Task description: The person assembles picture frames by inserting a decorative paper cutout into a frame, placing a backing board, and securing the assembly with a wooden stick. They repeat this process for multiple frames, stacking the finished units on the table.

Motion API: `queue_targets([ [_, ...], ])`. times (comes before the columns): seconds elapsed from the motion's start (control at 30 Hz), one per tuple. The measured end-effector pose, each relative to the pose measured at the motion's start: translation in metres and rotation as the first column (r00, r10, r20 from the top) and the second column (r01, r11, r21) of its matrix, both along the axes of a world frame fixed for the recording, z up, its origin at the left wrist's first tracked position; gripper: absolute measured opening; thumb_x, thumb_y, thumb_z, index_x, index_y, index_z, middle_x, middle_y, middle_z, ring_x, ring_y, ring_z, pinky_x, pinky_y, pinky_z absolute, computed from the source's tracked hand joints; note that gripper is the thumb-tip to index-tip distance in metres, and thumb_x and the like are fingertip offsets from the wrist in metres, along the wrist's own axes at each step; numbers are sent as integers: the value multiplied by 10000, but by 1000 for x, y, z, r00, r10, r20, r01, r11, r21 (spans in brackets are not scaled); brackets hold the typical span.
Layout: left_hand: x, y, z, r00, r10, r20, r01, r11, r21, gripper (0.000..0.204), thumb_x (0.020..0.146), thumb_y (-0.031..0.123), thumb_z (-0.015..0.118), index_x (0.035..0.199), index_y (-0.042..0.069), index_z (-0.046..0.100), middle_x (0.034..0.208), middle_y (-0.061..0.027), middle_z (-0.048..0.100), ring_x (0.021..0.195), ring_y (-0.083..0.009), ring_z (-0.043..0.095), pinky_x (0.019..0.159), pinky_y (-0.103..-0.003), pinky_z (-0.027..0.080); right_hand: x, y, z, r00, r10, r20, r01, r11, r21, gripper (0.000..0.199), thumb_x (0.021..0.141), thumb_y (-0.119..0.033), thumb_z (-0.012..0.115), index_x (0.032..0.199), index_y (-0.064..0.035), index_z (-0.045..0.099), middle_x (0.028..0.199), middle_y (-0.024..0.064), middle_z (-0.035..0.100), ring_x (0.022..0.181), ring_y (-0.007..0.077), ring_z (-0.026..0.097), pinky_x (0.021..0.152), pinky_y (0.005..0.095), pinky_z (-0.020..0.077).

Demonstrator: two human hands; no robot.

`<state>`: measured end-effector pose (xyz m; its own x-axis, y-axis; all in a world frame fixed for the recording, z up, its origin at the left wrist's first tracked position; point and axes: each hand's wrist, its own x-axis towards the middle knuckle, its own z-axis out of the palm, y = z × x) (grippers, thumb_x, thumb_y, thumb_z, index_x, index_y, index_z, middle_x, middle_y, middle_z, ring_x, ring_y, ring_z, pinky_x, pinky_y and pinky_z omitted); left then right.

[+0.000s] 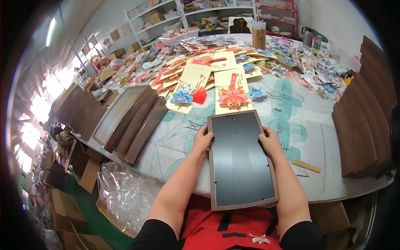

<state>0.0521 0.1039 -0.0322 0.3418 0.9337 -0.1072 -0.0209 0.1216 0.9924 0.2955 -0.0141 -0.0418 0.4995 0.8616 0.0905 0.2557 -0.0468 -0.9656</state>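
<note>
My left fingers [203,131] and right fingers [269,132] clasp the long sides of a black-backed brown frame [241,158] at the near edge of the tabletop [316,141].

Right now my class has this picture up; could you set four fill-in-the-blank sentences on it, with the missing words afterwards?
1. The left hand holds the picture frame by its ____ side.
2. The apron below the frame is mainly ____.
3. The flat tan strip lies on the table, to the ____ of the right hand.
4. The crumpled, clear sheeting looks like it is made of ____.

Missing words: left; red; right; plastic.
</note>
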Motion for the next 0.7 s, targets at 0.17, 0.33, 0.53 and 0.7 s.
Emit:
queue_targets([
  [0.17, 9, 6, -1, 995, 98, -37, -100, 994, -52, 577, 724, -6, 548, 1292, -10, 450, 1106, -127, 590, 946, -164, 575, 787, -257, 455, -7, -6, 6, 999, -21, -47, 22, 999, 25, 438, 750, -145, 544, 1141, 50, 570, 977, 172, 659, 873, 234, 631, 804, 312, 477],
  [0.33, 17, 9, 11, 988, 104, -113, -115, 989, -93, 640, 699, -20, 548, 1324, -2, 413, 1147, -140, 564, 954, -167, 569, 776, -256, 452, -5, -6, 6, 999, -46, -1, 46, 998, 46, 424, 746, -140, 553, 1124, 52, 579, 954, 179, 664, 852, 231, 637, 787, 314, 484],
  [0.53, 31, 48, 12, 830, 179, -528, 112, 874, 473, 678, 747, 121, 587, 1375, -8, 367, 1284, -178, 526, 1081, -219, 565, 858, -309, 461, -8, -6, 8, 998, -37, -41, 38, 998, 42, 424, 742, -137, 557, 1121, 50, 585, 949, 176, 671, 860, 230, 646, 787, 314, 489],
  [0.7, 75, 69, 24, 739, 53, -672, 230, 918, 324, 321, 756, 223, 674, 996, 12, 705, 893, -108, 696, 854, -196, 638, 782, -287, 478, -3, -9, 11, 998, -54, -25, 55, 998, 40, 428, 741, -135, 557, 1122, 57, 580, 956, 182, 667, 866, 244, 646, 789, 322, 490],
])
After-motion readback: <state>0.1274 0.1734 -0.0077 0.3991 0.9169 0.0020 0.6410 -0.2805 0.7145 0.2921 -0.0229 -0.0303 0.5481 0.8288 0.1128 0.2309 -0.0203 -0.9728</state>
